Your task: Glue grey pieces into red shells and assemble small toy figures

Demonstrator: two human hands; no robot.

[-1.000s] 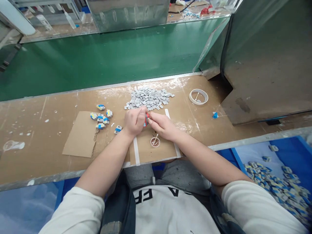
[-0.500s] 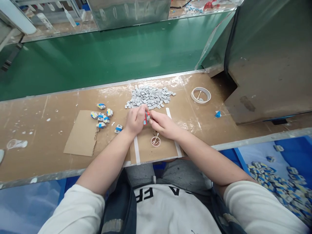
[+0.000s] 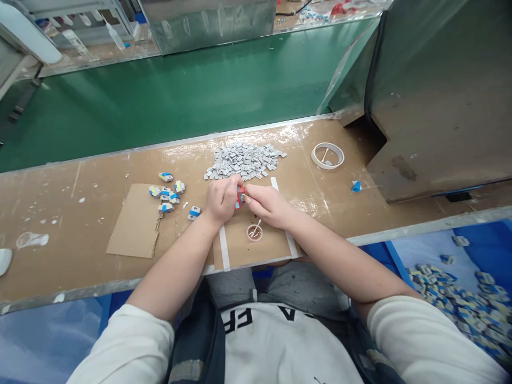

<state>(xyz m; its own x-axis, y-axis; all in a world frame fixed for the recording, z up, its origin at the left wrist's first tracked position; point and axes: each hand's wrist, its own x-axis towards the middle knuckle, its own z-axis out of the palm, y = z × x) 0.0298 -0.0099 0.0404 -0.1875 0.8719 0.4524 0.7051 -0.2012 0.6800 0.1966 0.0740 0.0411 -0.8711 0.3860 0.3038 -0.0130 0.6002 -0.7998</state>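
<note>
Between my hands is a small red piece (image 3: 240,197) with some grey and light blue on it. My left hand (image 3: 222,200) is closed around its left side. My right hand (image 3: 266,204) pinches at its right side, the fingertips meeting the piece. Just beyond both hands lies a heap of small grey plates (image 3: 248,159). Nearer to me, a small round cup (image 3: 254,232) with brownish contents and a white stick stands on cardboard between two white tape strips. Several grey, blue and yellow blocks (image 3: 165,193) lie to the left, with a single block (image 3: 194,213) closer to my left hand.
A flat cardboard sheet (image 3: 134,221) lies at the left. A tape roll (image 3: 327,156) and a blue scrap (image 3: 356,186) are on the right. Beyond the bench runs a green surface (image 3: 180,96). A blue bin (image 3: 484,250) of many blocks sits below right; a large metal box stands above it.
The camera view has shifted slightly. Both hands stay together around the red piece, which is tilted a little differently.
</note>
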